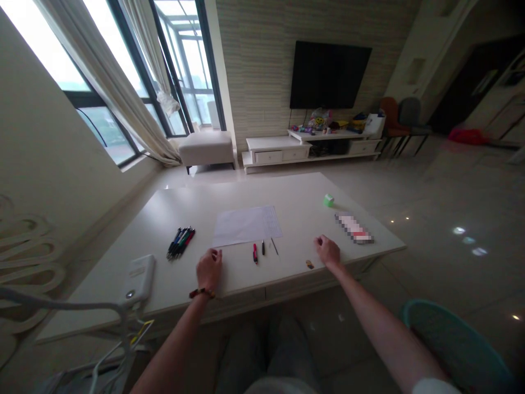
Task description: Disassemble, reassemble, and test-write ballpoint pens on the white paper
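My left hand [209, 268], a beaded bracelet at its wrist, rests on the white table [295, 191] with its fingers curled in and nothing visible in them. My right hand [327, 250] lies farther right in a loose fist, seemingly holding nothing. Between them are a red and black pen part [255, 254], a short dark pen piece [263, 248] and a thin pen refill [274, 246]. White paper sheets [241, 225] lie just beyond these. A small brown and gold item [309, 264] sits left of my right hand. Several pens [181, 243] are bunched left of the paper.
A white box-like device [139, 278] is at the table's left. On the right are a small green item [328, 201] and a blurred-out flat object [354, 228]. A teal round rim [451, 334] stands on the floor at right. A TV cabinet [279, 145] is behind.
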Available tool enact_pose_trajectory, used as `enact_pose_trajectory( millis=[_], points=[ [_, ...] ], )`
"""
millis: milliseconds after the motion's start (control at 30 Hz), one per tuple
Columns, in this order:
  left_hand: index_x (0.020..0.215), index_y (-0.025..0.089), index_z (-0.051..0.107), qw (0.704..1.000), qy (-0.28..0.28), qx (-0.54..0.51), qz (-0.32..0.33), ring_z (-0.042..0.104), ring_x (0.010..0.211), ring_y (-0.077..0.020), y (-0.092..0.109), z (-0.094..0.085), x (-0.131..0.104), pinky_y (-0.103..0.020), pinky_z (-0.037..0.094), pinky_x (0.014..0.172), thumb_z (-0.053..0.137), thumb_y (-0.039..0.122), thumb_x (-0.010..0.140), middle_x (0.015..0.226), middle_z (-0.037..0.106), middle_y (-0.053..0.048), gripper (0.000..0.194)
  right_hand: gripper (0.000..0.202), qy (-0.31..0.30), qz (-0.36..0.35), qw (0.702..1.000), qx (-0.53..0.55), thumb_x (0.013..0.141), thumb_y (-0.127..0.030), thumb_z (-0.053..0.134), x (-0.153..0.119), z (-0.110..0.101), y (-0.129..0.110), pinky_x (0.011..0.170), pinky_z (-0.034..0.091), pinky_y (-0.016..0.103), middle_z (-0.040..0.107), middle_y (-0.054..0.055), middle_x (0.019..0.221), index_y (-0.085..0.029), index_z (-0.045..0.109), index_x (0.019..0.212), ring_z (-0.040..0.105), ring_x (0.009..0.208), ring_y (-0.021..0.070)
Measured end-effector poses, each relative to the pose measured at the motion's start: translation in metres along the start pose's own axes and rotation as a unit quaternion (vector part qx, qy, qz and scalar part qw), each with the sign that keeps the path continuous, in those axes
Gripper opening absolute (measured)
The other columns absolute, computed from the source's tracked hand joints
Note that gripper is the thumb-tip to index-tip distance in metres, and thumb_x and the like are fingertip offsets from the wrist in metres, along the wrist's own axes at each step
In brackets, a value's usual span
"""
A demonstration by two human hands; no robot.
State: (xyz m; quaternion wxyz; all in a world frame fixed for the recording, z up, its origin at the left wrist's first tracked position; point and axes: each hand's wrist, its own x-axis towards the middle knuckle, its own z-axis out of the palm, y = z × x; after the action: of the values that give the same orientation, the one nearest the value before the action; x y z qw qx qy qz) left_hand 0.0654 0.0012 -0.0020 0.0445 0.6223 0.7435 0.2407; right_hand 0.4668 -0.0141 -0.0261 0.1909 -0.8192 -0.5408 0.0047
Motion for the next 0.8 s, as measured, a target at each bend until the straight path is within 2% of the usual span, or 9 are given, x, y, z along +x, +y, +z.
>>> enact_pose_trajectory(
  millis=[67,133,233,333,433,500,600,700,800],
  points=[
    [0.081,0.019,0.056,0.998,0.016,0.058,0.0,0.057,0.072,-0.0206,-0.039,-0.017,-0.003,-0.028,0.036,0.062,0.036,0.045,0.083,0.071,0.062,-0.004,0.033,0.026,0.009,0.01,1.0,-0.02,0.087,-0.031,0.043,0.007,-0.004,0.019,0.055,0.028,0.023,0.067,0.008,0.082,-0.017,0.064,0.083,0.057,0.066,0.0139],
    [0.081,0.019,0.055,0.996,0.031,0.083,-0.014,0.057,0.071,-0.0204,-0.065,-0.029,-0.007,-0.029,0.036,0.063,0.038,0.043,0.083,0.07,0.061,-0.004,0.03,0.026,0.016,0.03,0.999,-0.035,0.087,-0.031,0.042,0.011,-0.007,0.032,0.055,0.028,0.024,0.066,0.008,0.081,-0.016,0.063,0.085,0.057,0.066,0.014],
    [0.083,0.019,0.055,0.991,0.047,0.116,-0.039,0.056,0.073,-0.0217,-0.07,-0.035,-0.012,-0.03,0.036,0.065,0.037,0.041,0.083,0.073,0.061,-0.006,0.028,0.026,0.027,0.039,0.998,-0.046,0.088,-0.03,0.041,0.011,-0.008,0.037,0.056,0.029,0.024,0.065,0.009,0.084,-0.015,0.063,0.087,0.057,0.067,0.0139],
    [0.089,0.019,0.055,0.991,0.029,0.127,-0.024,0.057,0.08,-0.0238,-0.043,-0.027,-0.016,-0.032,0.036,0.066,0.034,0.041,0.084,0.078,0.063,-0.007,0.03,0.026,0.032,0.033,0.997,-0.055,0.089,-0.029,0.04,0.006,-0.006,0.026,0.057,0.03,0.024,0.065,0.01,0.088,-0.015,0.061,0.089,0.059,0.071,0.0144],
    [0.091,0.02,0.055,0.996,-0.031,0.072,0.033,0.057,0.082,-0.0211,0.003,-0.011,-0.023,-0.03,0.036,0.069,0.03,0.043,0.087,0.079,0.063,-0.006,0.034,0.025,0.015,0.01,0.999,-0.052,0.089,-0.028,0.039,-0.004,-0.004,0.002,0.06,0.032,0.023,0.065,0.009,0.09,-0.015,0.061,0.089,0.06,0.077,0.0151],
    [0.091,0.02,0.055,0.995,-0.055,0.046,0.065,0.058,0.083,-0.0195,0.036,0.002,-0.028,-0.03,0.036,0.07,0.027,0.045,0.088,0.083,0.064,-0.006,0.037,0.026,-0.015,-0.022,0.999,-0.031,0.089,-0.029,0.038,-0.011,-0.003,-0.022,0.062,0.034,0.023,0.065,0.008,0.091,-0.016,0.06,0.089,0.06,0.079,0.015],
    [0.088,0.018,0.055,0.993,-0.078,0.044,0.076,0.057,0.083,-0.0207,0.078,0.018,-0.033,-0.031,0.036,0.071,0.029,0.052,0.085,0.085,0.064,-0.009,0.043,0.032,-0.116,-0.065,0.991,0.027,0.09,-0.038,0.035,-0.021,-0.002,-0.066,0.064,0.036,0.023,0.067,0.007,0.087,-0.018,0.06,0.09,0.062,0.078,0.0151],
    [0.086,0.016,0.055,0.992,-0.086,0.069,0.064,0.057,0.081,-0.0218,0.098,0.026,-0.035,-0.032,0.035,0.07,0.035,0.05,0.083,0.085,0.063,-0.011,0.04,0.035,-0.188,-0.104,0.975,0.053,0.085,-0.045,0.042,-0.027,-0.004,-0.104,0.068,0.04,0.024,0.067,0.009,0.091,-0.018,0.059,0.096,0.062,0.083,0.0175],
    [0.085,0.015,0.054,0.992,-0.075,0.071,0.073,0.057,0.082,-0.0228,0.099,0.029,-0.038,-0.033,0.035,0.071,0.04,0.04,0.082,0.086,0.061,-0.012,0.029,0.039,-0.21,-0.113,0.971,0.031,0.077,-0.046,0.051,-0.029,-0.005,-0.126,0.069,0.042,0.026,0.067,0.013,0.095,-0.015,0.059,0.099,0.063,0.087,0.0216]
  ],
)
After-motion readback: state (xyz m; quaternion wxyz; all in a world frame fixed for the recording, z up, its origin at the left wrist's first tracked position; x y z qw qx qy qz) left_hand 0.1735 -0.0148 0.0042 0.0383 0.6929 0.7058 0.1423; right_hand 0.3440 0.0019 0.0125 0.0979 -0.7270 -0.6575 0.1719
